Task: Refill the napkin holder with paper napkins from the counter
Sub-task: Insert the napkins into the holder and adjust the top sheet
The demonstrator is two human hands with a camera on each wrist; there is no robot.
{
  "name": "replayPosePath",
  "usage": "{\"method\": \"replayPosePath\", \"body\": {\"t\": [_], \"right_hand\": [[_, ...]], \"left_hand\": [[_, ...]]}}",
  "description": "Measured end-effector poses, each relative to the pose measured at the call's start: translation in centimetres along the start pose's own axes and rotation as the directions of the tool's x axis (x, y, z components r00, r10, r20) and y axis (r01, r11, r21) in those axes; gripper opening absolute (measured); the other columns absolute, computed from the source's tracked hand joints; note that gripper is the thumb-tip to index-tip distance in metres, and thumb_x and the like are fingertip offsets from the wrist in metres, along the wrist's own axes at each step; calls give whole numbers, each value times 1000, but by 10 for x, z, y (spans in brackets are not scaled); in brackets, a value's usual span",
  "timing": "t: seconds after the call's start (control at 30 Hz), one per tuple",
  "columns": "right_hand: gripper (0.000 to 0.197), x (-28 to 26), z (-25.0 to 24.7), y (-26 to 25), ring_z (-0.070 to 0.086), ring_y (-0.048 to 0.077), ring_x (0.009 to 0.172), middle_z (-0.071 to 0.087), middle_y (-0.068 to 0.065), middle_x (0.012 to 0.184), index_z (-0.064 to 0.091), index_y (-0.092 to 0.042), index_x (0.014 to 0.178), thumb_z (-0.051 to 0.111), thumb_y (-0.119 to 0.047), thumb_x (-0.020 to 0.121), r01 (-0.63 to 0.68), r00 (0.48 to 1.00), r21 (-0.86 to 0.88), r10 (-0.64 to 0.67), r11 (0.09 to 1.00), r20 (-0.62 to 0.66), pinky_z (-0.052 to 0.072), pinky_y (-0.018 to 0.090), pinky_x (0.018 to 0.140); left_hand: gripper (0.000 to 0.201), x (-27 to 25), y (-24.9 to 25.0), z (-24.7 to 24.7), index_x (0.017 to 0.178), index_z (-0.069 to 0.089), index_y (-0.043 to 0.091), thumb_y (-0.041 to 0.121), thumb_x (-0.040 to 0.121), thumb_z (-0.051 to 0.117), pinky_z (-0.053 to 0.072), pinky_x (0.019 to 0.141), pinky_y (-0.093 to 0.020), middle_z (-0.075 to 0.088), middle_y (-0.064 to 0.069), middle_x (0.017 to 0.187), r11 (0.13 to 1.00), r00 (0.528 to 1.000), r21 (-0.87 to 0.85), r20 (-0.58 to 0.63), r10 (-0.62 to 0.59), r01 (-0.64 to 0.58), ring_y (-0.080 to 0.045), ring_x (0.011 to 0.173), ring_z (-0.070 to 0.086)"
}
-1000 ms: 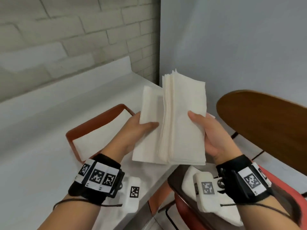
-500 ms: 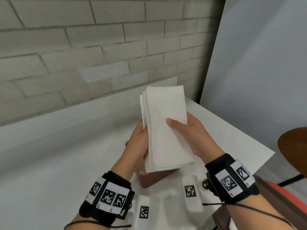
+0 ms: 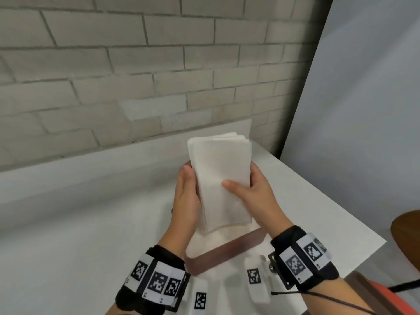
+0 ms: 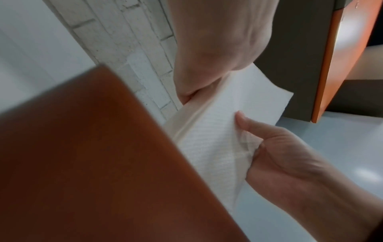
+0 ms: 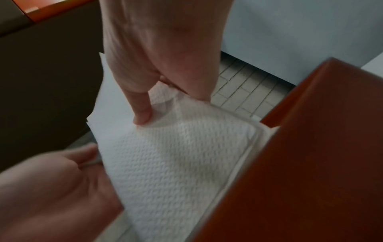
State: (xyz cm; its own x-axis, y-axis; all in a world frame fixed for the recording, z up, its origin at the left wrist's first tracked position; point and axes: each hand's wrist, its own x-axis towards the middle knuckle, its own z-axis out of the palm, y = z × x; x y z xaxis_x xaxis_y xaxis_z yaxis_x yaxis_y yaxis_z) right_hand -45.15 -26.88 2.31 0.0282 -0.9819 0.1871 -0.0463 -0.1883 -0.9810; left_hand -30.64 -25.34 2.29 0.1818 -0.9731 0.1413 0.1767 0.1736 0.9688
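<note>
Over white worktop (image 3: 91,212), my left hand (image 3: 186,196) and right hand (image 3: 252,192) clamp the soft, probably slippery napkin stack (image 3: 222,178) by its edges above the brown napkin holder (image 3: 225,251).

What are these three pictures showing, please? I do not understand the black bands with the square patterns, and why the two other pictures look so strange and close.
No machine here: a person works with bare hands. The black bands carry printed markers and a small camera on each wrist. The wide picture comes from a camera on the head, looking down; the two close ones look along each hand. The left hand and the right hand both hold one stack of white paper napkins, the right thumb lying across its front. Right below it, on the white counter, sits a reddish-brown napkin holder. In the wrist pictures that holder is the large brown shape.
</note>
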Motion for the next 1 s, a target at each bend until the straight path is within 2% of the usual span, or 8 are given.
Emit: {"method": "replayPosePath", "body": {"t": [0.07, 0.2, 0.33, 0.5, 0.7, 0.83, 0.93, 1.0], "right_hand": [[40, -4, 5, 9, 65, 7, 98, 66, -10, 108, 54, -37, 105, 76, -15, 79, 10, 1000, 4, -10, 1000, 2, 54, 24, 79], [43, -11, 13, 23, 62, 2, 106, 63, -9, 116, 48, -39, 115, 73, -27, 82, 22, 998, 22, -23, 1000, 52, 51, 18, 83], [44, -13, 12, 15, 60, 1, 109, 61, -9, 119, 45, -39, 118, 68, -26, 83, 87, 993, 75, -93, 993, 72, 50, 16, 83], [87, -6, 6, 13, 52, 0, 121, 49, -10, 136, 21, -28, 147, 74, -19, 78, 115, 993, 87, -116, 990, 11, 47, 29, 101], [64, -13, 15, 14, 55, -11, 110, 53, -17, 124, 30, -30, 138, 63, -7, 88, 56, 997, 61, -59, 997, 41, 46, 29, 103], [77, -4, 9, 3, 53, 7, 123, 53, -5, 135, 28, -24, 145, 71, -16, 82, 192, 980, 115, -196, 975, 22, 49, 29, 99], [75, 1, 3, 7, 58, 12, 119, 58, -3, 131, 34, -27, 142, 74, -20, 79, 107, 990, 121, -117, 987, 82, 52, 31, 93], [54, -1, 4, 14, 64, 10, 109, 64, -5, 120, 46, -29, 128, 73, -20, 82, 28, 993, 106, -40, 994, 110, 54, 27, 85]], "left_hand": [[63, -6, -3, 3, 123, 48, 30, 73, 80, 35, 53, 90, -39, 63, 3, 116, 999, 999, 4, 28, 36, -36, -15, 108, 62], [47, -19, -15, 9, 130, 36, 25, 28, 88, 59, 47, 74, -5, 56, 15, 114, 989, 995, 106, 18, 99, -101, 15, 95, 58], [43, -23, -11, 11, 127, 35, 26, 17, 91, 57, 48, 76, -8, 56, 15, 114, 976, 979, 91, -30, 200, -197, 11, 97, 59], [34, -17, -4, 10, 118, 38, 42, 25, 93, 54, 47, 79, -8, 53, 21, 117, 963, 967, 94, 23, 252, -254, 8, 107, 56], [32, -23, -9, 16, 108, 37, 47, 19, 96, 49, 42, 73, 0, 51, 25, 109, 955, 978, 213, 65, 197, -207, 21, 97, 53], [32, -23, 2, 16, 109, 44, 41, 15, 93, 54, 48, 82, -10, 58, 19, 109, 942, 950, 151, -42, 309, -300, 12, 99, 58], [32, -18, 1, 11, 110, 45, 40, 16, 92, 57, 52, 85, -22, 60, 15, 112, 951, 955, 122, -58, 292, -284, 3, 102, 61], [34, -17, -6, 11, 113, 41, 39, 17, 92, 56, 51, 82, -16, 57, 16, 113, 960, 967, 126, -22, 255, -250, 9, 99, 59]]}}
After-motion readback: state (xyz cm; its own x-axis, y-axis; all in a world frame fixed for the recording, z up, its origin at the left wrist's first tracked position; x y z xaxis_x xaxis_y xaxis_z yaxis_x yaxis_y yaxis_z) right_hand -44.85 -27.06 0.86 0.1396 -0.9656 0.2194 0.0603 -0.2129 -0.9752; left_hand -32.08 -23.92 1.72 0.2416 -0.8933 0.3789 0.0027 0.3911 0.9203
